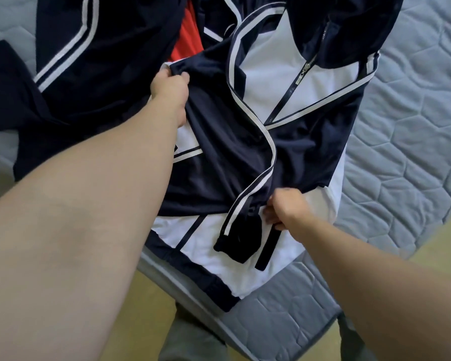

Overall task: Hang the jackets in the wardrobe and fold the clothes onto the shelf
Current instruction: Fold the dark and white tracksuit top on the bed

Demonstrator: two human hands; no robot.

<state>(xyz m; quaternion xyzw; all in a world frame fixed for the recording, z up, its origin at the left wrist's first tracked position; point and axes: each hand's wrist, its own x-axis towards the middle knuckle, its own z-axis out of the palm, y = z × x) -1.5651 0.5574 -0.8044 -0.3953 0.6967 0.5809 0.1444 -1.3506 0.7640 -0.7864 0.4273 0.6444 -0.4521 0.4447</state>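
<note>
Navy-and-white jacket [258, 142] spread on grey quilted mattress [406, 121].
Left hand [171, 86] grips its folded sleeve edge; right hand [287, 208] pinches the sleeve cuff. Jacket top cut off; red garment [186, 40] mostly hidden behind it. No legible labels.

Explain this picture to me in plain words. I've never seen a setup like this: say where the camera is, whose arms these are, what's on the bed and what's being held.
There is no machine here. A person wears a wide-angle camera on the head, looking forward and down, so the two bare arms reaching in from the bottom are their own.

The grey quilted surface is a mattress. On it lies a navy and white jacket with a zip, its sleeve folded across the front. Another navy garment with white stripes lies at the upper left, and a bit of red cloth shows between them.

The left hand grips the jacket's navy fabric at its far edge. The right hand pinches the sleeve near its striped end.
</note>
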